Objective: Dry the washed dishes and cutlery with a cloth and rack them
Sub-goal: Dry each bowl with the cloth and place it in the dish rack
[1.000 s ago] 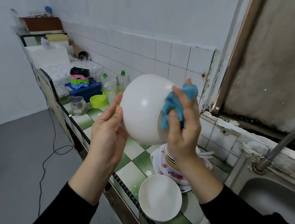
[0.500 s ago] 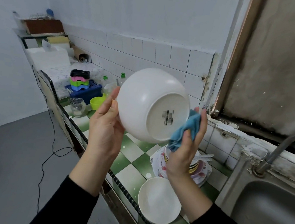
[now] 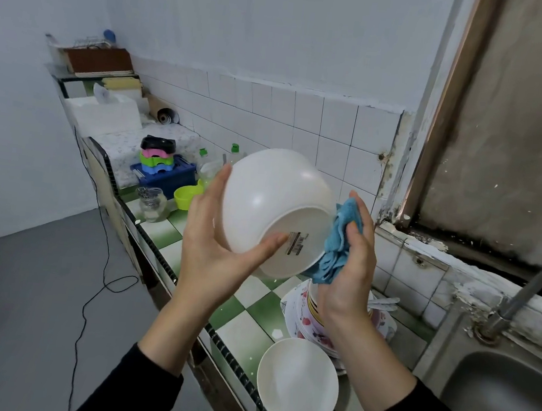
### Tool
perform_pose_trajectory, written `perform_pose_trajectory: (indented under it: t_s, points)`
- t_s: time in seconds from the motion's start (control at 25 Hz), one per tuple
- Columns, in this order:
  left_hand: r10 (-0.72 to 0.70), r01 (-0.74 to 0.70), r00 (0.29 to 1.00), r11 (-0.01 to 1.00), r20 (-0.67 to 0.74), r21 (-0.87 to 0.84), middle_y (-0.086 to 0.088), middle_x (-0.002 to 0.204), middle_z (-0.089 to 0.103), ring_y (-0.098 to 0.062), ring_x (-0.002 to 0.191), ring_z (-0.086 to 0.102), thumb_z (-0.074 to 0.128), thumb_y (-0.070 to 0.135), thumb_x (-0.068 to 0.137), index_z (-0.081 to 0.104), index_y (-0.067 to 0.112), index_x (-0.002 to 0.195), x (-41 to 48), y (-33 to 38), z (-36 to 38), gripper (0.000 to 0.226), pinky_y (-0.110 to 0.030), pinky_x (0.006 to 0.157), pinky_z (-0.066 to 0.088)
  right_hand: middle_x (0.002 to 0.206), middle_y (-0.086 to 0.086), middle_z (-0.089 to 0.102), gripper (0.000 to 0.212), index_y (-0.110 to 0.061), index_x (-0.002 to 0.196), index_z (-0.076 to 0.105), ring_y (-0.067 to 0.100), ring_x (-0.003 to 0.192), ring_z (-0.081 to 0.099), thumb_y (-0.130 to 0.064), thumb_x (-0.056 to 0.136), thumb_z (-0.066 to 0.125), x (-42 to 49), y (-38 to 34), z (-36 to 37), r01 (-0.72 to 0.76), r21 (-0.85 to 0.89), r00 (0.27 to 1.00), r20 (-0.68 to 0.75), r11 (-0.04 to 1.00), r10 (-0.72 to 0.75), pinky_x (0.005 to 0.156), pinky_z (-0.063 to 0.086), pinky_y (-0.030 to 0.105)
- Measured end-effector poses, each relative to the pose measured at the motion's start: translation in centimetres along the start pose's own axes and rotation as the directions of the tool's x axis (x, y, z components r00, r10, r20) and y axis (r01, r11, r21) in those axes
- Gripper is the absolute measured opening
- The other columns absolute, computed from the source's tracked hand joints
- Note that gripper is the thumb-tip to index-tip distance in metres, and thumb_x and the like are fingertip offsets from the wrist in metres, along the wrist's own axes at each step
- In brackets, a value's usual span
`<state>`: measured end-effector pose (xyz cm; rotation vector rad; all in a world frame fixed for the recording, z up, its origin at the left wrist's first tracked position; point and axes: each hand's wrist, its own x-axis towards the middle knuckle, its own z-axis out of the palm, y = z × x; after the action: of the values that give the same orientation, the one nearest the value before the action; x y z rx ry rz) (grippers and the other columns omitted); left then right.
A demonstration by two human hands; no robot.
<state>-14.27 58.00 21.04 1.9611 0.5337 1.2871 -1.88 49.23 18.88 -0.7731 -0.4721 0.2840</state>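
Tilted further toward me, the bowl (image 3: pixel 270 198) sat gripped in my left hand (image 3: pixel 209 259), thumb across its base; my right hand (image 3: pixel 348 281) clutched the cloth (image 3: pixel 339 243) against it.

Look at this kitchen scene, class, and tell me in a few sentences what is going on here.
A person is drying a large white bowl, held up above the tiled counter. The left hand grips the bowl with its thumb across the base. The right hand holds a blue cloth against the base's edge. Below, on the counter, sit a stack of patterned plates and a shallow white dish, next to the sink.
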Motion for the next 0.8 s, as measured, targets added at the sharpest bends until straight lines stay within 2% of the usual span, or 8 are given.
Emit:
perform_pose_trajectory:
  t_s: [0.16,0.24,0.4,0.44,0.48,0.56,0.64,0.8]
  points:
    - [-0.045,0.047,0.999,0.996,0.031,-0.079,0.020,0.133,0.048,-0.002,0.128,0.045,0.077,0.064,0.055,0.038,0.043,0.141,-0.6,-0.8,-0.1,0.098,-0.043,0.104,0.046,0.119,-0.002,0.066,0.029,-0.038,0.104,0.071,0.017,0.113,0.061,-0.029,0.084,0.050,2.6,-1.7,0.4,0.055,-0.229,0.997,0.066,0.972,-0.041,0.093,0.048,0.034]
    - [-0.063,0.064,0.998,0.992,0.008,-0.110,0.016,0.137,0.048,-0.006,0.129,0.046,0.076,0.067,0.056,0.039,0.044,0.139,-1.0,-1.0,-0.1,0.094,-0.045,0.106,0.044,0.118,-0.004,0.065,0.029,-0.032,0.112,0.066,0.014,0.112,0.060,-0.028,0.087,0.053,2.5,-2.5,0.6,0.222,-0.293,0.961,0.225,0.930,-0.158,0.091,0.047,0.027]
    - [-0.103,0.083,0.990,0.978,-0.096,-0.193,0.011,0.137,0.052,-0.017,0.127,0.052,0.076,0.061,0.060,0.043,0.041,0.137,-1.4,-1.7,-0.7,0.087,-0.050,0.102,0.046,0.133,0.002,0.054,0.039,-0.026,0.128,0.057,0.020,0.126,0.052,-0.023,0.090,0.051,-0.6,-0.9,-0.8,0.678,-0.378,0.708,0.567,0.630,-0.421,0.103,0.042,0.030]
    - [-0.112,0.089,0.988,0.973,-0.102,-0.213,0.013,0.136,0.054,-0.016,0.125,0.053,0.075,0.058,0.061,0.044,0.039,0.137,-1.5,-1.7,-0.8,0.084,-0.050,0.101,0.047,0.136,0.004,0.052,0.041,-0.026,0.130,0.056,0.023,0.129,0.050,-0.022,0.090,0.051,-1.5,0.0,-1.5,0.666,-0.360,0.717,0.549,0.653,-0.429,0.105,0.040,0.032]
    - [-0.127,0.101,0.987,0.967,-0.097,-0.235,0.017,0.135,0.054,-0.014,0.124,0.054,0.073,0.055,0.062,0.045,0.036,0.137,-1.8,-1.9,-0.9,0.083,-0.049,0.100,0.048,0.136,0.002,0.055,0.040,-0.029,0.129,0.057,0.022,0.130,0.049,-0.024,0.089,0.051,-2.1,0.8,-1.9,0.564,-0.339,0.799,0.457,0.753,-0.392,0.106,0.040,0.033]
    - [-0.141,0.125,0.989,0.962,-0.049,-0.244,0.019,0.137,0.051,-0.010,0.127,0.051,0.073,0.056,0.063,0.046,0.029,0.140,-2.3,-2.4,-0.6,0.086,-0.047,0.103,0.047,0.124,-0.012,0.064,0.034,-0.034,0.119,0.062,0.015,0.123,0.055,-0.032,0.086,0.053,-1.8,1.1,-1.9,0.163,-0.188,0.978,0.158,0.969,-0.134,0.097,0.047,0.024]
    - [-0.115,0.119,0.993,0.972,0.031,-0.204,0.012,0.141,0.049,-0.011,0.130,0.048,0.074,0.067,0.062,0.044,0.031,0.141,-2.9,-3.1,-0.4,0.092,-0.044,0.102,0.046,0.109,-0.018,0.068,0.029,-0.033,0.108,0.066,0.009,0.111,0.061,-0.031,0.083,0.051,0.0,0.2,-1.5,-0.011,-0.209,0.999,0.041,0.978,0.020,0.086,0.048,0.017]
    - [0.109,-0.118,0.986,0.991,0.127,0.067,-0.002,0.122,0.053,0.001,0.118,0.049,0.072,0.067,0.065,0.043,0.027,0.142,-3.0,-3.1,-0.3,0.091,-0.024,0.088,0.047,0.112,-0.015,0.068,0.030,-0.033,0.113,0.067,0.009,0.104,0.063,-0.030,0.086,0.054,1.1,-1.7,-0.6,0.356,-0.568,0.914,0.375,0.742,-0.152,0.088,0.051,0.029]
